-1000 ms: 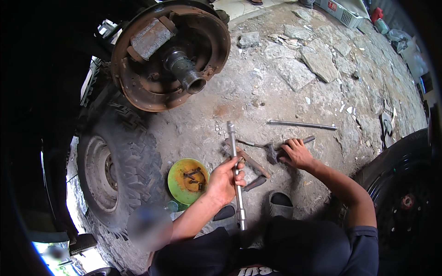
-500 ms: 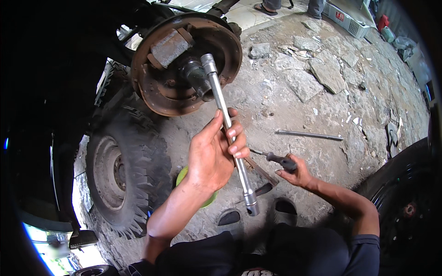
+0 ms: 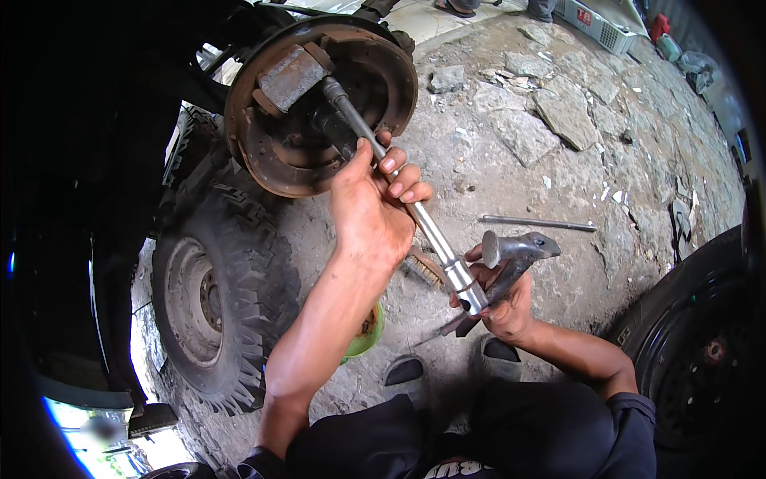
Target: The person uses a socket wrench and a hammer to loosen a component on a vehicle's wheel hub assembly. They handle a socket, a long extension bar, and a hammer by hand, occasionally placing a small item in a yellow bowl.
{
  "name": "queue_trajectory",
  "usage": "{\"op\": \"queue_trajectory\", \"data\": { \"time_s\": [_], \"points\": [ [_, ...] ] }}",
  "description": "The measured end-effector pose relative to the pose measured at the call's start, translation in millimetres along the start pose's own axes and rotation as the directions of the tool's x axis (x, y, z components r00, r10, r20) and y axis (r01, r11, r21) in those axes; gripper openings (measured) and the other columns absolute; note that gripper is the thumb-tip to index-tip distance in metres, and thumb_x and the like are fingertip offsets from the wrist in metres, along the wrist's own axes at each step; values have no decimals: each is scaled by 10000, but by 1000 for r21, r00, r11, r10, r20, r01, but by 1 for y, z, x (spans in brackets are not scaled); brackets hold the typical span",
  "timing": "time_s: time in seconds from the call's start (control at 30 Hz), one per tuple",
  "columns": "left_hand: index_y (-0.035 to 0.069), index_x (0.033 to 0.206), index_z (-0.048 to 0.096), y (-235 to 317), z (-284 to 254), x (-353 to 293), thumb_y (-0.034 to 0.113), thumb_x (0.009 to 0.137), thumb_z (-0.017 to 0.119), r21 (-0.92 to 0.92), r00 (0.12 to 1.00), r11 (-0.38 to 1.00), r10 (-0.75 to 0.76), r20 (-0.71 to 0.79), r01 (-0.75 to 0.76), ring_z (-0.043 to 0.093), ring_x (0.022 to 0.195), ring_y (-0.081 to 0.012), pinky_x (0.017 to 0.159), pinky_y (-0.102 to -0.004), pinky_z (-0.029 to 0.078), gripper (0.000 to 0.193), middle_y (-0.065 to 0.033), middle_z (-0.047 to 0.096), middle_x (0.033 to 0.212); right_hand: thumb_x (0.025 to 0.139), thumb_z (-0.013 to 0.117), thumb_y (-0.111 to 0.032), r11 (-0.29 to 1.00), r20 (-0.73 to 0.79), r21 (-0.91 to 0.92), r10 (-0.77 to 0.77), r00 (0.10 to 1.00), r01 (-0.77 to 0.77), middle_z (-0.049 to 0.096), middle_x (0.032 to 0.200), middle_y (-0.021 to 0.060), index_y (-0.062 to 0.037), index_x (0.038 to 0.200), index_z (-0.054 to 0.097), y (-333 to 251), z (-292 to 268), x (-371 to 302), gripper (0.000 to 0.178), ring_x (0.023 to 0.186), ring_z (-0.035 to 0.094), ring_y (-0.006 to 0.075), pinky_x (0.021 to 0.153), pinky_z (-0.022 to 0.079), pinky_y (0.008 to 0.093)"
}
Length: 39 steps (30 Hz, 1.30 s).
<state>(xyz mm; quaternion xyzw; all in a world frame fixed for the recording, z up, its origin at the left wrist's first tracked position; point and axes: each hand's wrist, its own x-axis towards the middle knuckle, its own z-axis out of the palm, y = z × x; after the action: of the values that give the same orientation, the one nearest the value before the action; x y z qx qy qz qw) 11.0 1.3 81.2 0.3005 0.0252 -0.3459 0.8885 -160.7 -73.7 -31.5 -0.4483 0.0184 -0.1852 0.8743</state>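
Socket wrench (image 3: 431, 226). Head view: held above the stony ground (image 3: 455, 164), slanting across the lower right edge of the rusty backing plate (image 3: 254, 148); upper end overlaps the right edge of the block (image 3: 290, 80), contact uncertain.

Change over the last half second: upper end shifted from before the spindle tube (image 3: 336, 136) toward the block; hammer (image 3: 519, 250) raised to the wrench's lower end. Inference: both tools are now brought together for the work at the plate.

Pose: left hand (image 3: 372, 203) wrapped round mid-shaft, forearm rising from below. Right hand (image 3: 504, 302) clasped on the hammer near its head, elbow bent outward; whether it also touches the wrench, cannot tell.
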Motion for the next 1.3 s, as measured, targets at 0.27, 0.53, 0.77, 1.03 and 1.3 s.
{"op": "queue_trajectory", "data": {
  "time_s": [0.27, 0.53, 0.77, 1.03, 1.3],
  "points": [
    [38, 1000, 506, 0, 2, 6, 270, 1016, 378, 3, 1000, 1000, 17, 3, -17, 314, 578, -102, 563, -259, 300, 265, 7, 385, 721, 818, 761, -243, 979, 1, -177, -106, 994, 105, 629, 903, 156, 15, 1265, 426, -12, 13, -3, 616, 748, 643, 219, 621, 518, 329],
    [-20, 1022, 572, -5, 37, -15, 350, 1017, 366, 254, 994, 967, 36, -104, -9, 552, 684, -147, 669, -312, 435, 423, -84, 613, 829, 864, 715, -266, 953, -63, -212, -235, 970, 217, 583, 697, 113, 24, 1321, 423, -44, 20, 3, 615, 578, 547, 143, 545, 455, 276],
    [27, 803, 597, 35, -4, -48, 185, 807, 667, 557, 588, -411, 61, 806, -721, 609, 564, -196, 559, -326, 491, 173, -85, 587, 624, 861, 697, -64, 946, 93, -110, -295, 951, 304, 613, 1099, 169, 50, 1267, 455, -55, 18, 8, 486, 820, 660, 220, 721, 546, 360],
    [114, 730, 536, 17, 51, 18, 175, 583, 730, 97, 358, -426, -592, 722, -900, 599, 534, -266, 489, -383, 459, 251, -48, 535, 552, 859, 710, -374, 800, -160, -368, -556, 816, 474, 586, 801, 64, 44, 1220, 468, -32, 20, 19, 603, 588, 562, 116, 502, 457, 242],
    [107, 593, 486, 8, 55, 23, 164, 776, 670, 13, 193, -361, -470, 861, -933, 529, 428, -242, 437, -343, 427, 267, -43, 473, 484, 824, 476, -747, 697, -207, -361, -707, 676, 619, 400, 639, 5, -121, 853, 363, -36, -11, 20, 636, 483, 342, 91, 479, 313, 219]
  ]
}}
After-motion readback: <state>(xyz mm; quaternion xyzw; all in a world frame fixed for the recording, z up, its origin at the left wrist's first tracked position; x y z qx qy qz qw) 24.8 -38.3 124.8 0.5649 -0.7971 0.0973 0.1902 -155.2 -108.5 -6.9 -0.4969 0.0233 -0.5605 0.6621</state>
